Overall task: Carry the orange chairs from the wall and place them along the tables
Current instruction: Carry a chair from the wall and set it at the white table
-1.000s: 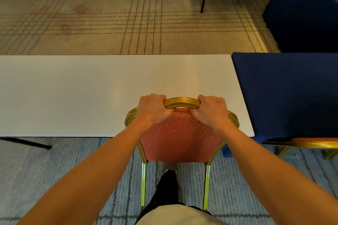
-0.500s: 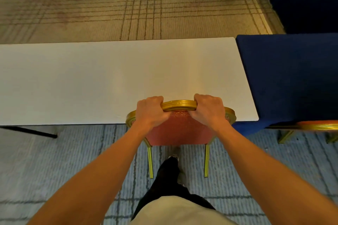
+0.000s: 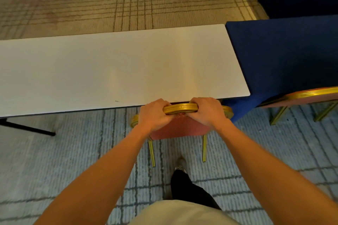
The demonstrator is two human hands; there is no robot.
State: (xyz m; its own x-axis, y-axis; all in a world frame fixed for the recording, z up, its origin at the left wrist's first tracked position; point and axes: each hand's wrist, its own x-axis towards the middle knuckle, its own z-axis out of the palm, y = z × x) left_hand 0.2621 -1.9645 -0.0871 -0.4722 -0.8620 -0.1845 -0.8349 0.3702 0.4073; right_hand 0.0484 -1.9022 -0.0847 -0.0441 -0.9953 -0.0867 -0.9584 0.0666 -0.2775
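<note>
Both hands are on it: the left hand point(image 3: 154, 113) and the right hand point(image 3: 207, 110) curl tight over the top rail of the orange padded chair with the gold metal frame point(image 3: 181, 129), one on either side of the rail's middle. The chair sits at the near long edge of the white rectangular table point(image 3: 109, 71), towards its right end. Its backrest faces the person, and its seat points in under the tabletop, out of sight. The rail runs left to right, parallel with that edge. Two gold rear legs reach down towards the blue-grey lined carpet point(image 3: 73, 151). Just to the right, a blue-clothed table point(image 3: 285, 51) meets the white one, with a second orange gold-framed chair point(image 3: 311, 97) at it.
</note>
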